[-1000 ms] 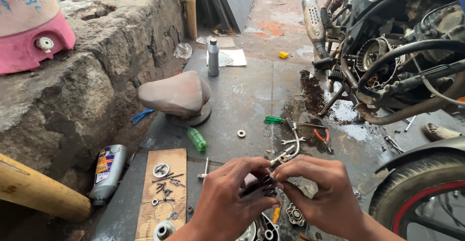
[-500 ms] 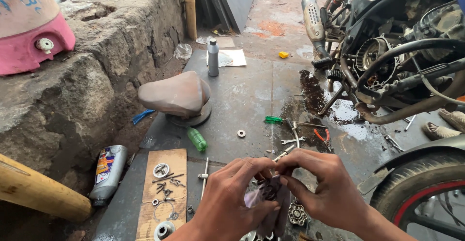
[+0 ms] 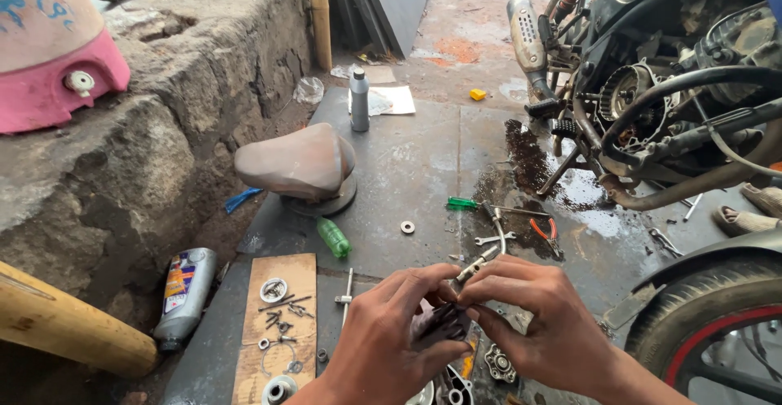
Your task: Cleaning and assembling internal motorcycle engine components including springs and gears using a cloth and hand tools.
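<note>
We see both hands raised together at the lower centre of the head view, wrists entering from the bottom edge. The left hand (image 3: 389, 341) has its fingers curled inward, pinching one small dark metal part (image 3: 441, 324). The right hand (image 3: 544, 324) closes on the same part from the opposite side, thumb and forefinger pressed to it. The part sits between the two sets of fingertips, above the grey metal floor plate (image 3: 407, 169); we cannot tell its exact shape.

Directly below the hands lie two round silver engine castings (image 3: 498, 363), partly hidden. To the left we count one flat piece of brown cardboard (image 3: 281, 324) carrying several small bolts, rings and washers; their number is too small to count reliably. Beside it lies one grey oil bottle with a coloured label (image 3: 184, 293) on its side.

Further out we count one small green plastic bottle (image 3: 333, 237), one loose silver washer (image 3: 407, 227), one green-handled screwdriver (image 3: 463, 203) and one pair of red-handled pliers (image 3: 544, 232). One brown padded seat (image 3: 296, 161) rests on the plate.

Beyond it stands one upright grey spray can (image 3: 359, 100). At far right one partly stripped motorcycle (image 3: 668, 87) stands over a dark oil stain, and one black tyre with a red rim stripe (image 3: 717, 324) occupies the near right corner.
</note>
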